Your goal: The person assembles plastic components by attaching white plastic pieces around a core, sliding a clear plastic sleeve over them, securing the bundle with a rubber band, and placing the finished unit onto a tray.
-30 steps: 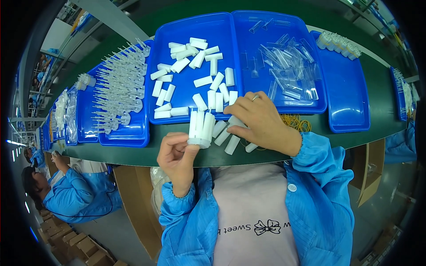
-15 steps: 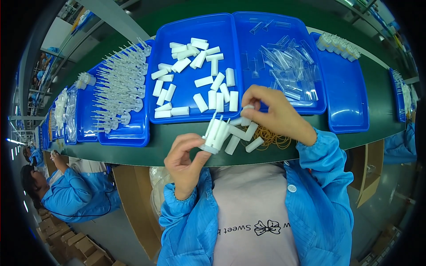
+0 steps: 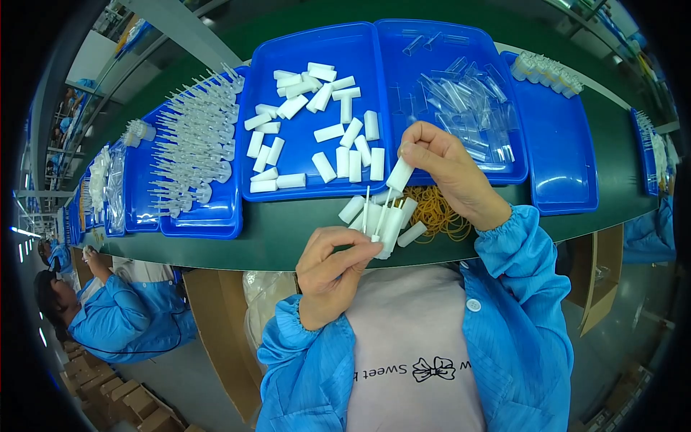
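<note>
Pinched in my left hand is a white pronged plastic holder. Thin pins stand up from it, some bare, and at least one carries a white foam-like sleeve. My right hand grips the upper end of another white sleeve, tilted over the holder. Its lower end meets or lies just at a pin's tip; I cannot tell how far the pin goes in. Behind and beside the holder, several loose white sleeves lie on the green table, next to a heap of tan rubber bands.
White sleeves lie in a blue tray ahead; clear plastic tubes fill part of the tray beside it. Left, a blue tray bears many pronged holders. Finished-looking bundles sit in the right tray. A co-worker sits at left.
My left hand has moved right with the holder, turning it. My right hand has lifted a sleeve from by the loose ones and brought it over the pins.
</note>
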Demonstrator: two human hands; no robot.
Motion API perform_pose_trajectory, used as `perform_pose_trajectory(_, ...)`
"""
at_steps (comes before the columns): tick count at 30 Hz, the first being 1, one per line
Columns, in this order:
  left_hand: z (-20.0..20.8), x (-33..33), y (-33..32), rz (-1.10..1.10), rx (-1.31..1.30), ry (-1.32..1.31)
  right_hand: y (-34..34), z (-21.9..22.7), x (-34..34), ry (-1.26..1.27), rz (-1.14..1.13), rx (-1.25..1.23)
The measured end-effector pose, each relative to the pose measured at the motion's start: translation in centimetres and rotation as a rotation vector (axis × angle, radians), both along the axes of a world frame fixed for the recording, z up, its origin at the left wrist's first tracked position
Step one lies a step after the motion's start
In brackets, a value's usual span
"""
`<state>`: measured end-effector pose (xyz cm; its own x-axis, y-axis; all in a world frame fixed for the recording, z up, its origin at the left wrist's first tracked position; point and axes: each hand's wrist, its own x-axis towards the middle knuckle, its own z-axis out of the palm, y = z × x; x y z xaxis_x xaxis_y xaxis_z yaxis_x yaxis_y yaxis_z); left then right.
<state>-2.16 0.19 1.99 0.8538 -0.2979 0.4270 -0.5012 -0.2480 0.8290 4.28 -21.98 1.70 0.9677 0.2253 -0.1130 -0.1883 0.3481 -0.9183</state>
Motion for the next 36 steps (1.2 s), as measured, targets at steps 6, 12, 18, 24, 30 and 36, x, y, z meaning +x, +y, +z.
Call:
perform_pose_trajectory(6,0.0,0.2,0.0,-0.011,0.051,-0.095,0.5,1.0,-0.6,0.040,0.083,-0.024)
perform_pose_trajectory(12,-0.5,0.2,0.1,0.009,0.066,-0.141,1.8,1.2,-2.1,0.109,0.234,-0.088)
perform_pose_trajectory(18,-2.3,-0.1,-0.1,0.045,-0.107,-0.070,2.1,1.4,-3.1,0.133,0.273,-0.085)
perform_pose_trajectory(24,-1.4,0.9,0.0,0.074,-0.012,0.055,1.2,0.8,-2.3,0.008,0.232,-0.191)
perform_pose_trajectory(30,-2.3,1.9,1.3,0.141,-0.623,0.511,-1.1,0.7,-2.3,-0.509,0.172,-0.915)
perform_pose_trajectory(36,-2.4,2.1,2.1,0.129,-0.551,0.416,-0.4,-1.0,-4.2,-0.740,0.218,-1.284)
